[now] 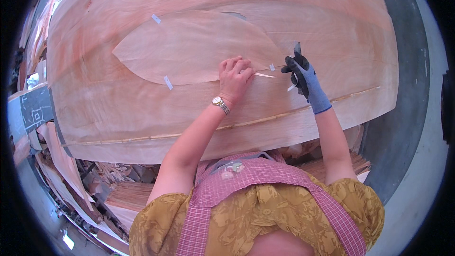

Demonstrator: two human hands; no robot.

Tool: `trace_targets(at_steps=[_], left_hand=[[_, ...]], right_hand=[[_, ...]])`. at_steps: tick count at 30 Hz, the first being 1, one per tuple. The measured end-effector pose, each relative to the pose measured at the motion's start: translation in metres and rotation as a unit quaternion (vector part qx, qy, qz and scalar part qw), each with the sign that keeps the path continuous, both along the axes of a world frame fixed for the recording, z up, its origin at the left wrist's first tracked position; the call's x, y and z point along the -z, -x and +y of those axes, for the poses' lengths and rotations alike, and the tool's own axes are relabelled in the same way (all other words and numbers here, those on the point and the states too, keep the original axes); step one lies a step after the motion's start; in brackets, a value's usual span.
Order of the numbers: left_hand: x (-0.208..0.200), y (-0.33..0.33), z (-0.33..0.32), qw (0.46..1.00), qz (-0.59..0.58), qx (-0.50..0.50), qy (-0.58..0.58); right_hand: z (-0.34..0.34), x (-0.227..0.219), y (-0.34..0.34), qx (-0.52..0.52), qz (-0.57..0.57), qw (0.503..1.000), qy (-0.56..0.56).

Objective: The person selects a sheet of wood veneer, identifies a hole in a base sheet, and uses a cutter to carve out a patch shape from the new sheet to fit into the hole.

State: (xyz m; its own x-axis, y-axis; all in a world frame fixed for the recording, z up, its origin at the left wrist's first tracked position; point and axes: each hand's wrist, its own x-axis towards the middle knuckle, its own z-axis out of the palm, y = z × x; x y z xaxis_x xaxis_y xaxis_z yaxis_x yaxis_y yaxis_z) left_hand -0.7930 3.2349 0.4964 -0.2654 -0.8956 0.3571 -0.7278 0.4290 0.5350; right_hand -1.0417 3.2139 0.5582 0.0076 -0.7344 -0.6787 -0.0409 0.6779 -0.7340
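A large sheet of thin pinkish wood veneer (294,9) spreads before me, with a leaf-shaped veneer patch (185,47) on it. My left hand (235,77), bare and wearing a wristwatch, rests at the patch's lower edge with fingers bent. From beside its thumb and forefinger a thin veneer sliver (265,75) sticks out to the right. My right hand (302,77), in a grey-blue glove with dark fingers, is closed round a knife (297,48) whose blade points away from me. A small white strip (291,87) shows beneath that hand. Its fingertips are partly hidden.
White tape pieces (156,18) lie along the patch's edges. A long narrow raised strip (265,119) crosses the sheet nearer me. Stacked veneer (128,194) and scraps lie below the near edge. At the right is a dark grey surface (403,114).
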Motion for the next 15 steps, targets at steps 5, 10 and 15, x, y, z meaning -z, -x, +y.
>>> trace_targets(at_steps=[5, 10, 15], left_hand=[[0.002, 0.003, 0.004, 1.000, 0.000, -0.003, 0.025], [-0.004, 0.003, 0.004, 1.000, -0.028, -0.003, -0.006], [-0.006, -0.004, 0.003, 1.000, -0.014, 0.011, -0.023]], right_hand=[[0.002, -0.023, -0.033, -0.066, 0.023, 0.996, -0.058], [0.012, 0.004, -0.023, -0.080, -0.005, 0.997, 0.024], [-0.003, -0.023, 0.004, -0.056, 0.061, 0.995, 0.058]])
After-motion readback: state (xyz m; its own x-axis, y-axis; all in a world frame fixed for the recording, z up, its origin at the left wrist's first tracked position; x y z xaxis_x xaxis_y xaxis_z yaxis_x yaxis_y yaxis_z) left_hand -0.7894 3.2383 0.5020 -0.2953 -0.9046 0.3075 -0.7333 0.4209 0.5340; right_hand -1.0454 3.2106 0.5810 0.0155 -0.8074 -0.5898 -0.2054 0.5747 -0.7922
